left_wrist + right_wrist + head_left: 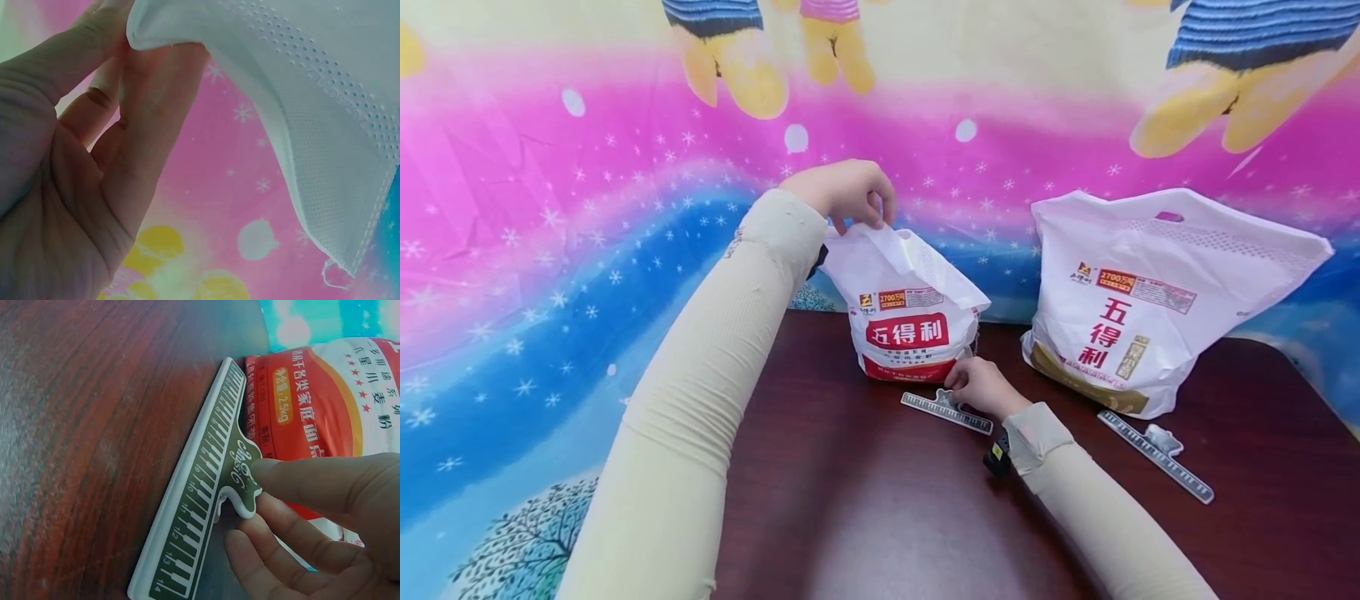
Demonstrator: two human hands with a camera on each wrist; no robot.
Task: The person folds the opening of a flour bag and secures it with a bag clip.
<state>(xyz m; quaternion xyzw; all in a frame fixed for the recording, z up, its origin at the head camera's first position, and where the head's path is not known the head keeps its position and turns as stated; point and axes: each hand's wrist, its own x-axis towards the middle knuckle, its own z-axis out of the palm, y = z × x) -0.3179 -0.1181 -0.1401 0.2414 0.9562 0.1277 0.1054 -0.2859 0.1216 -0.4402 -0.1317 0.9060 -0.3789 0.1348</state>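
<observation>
A white flour bag with a red label (904,332) stands on the table, its top folded over to the right. My left hand (848,190) pinches the bag's upper edge; in the left wrist view thumb and fingers hold a corner of the white woven bag top (250,69). Low in front of the bag, my right hand (988,388) pinches the tab of a long ruler clip (946,411). The right wrist view shows the clip's dark piano-key strip (200,487) and its "Music" tab between thumb and fingers. That clip lies beside the bag's base.
To the right stands a larger white flour bag (1108,308) with a gold base and a handle hole. A second ruler clip (1156,455) lies in front of it. The dark wooden table (865,508) meets a patterned curtain (647,225) behind.
</observation>
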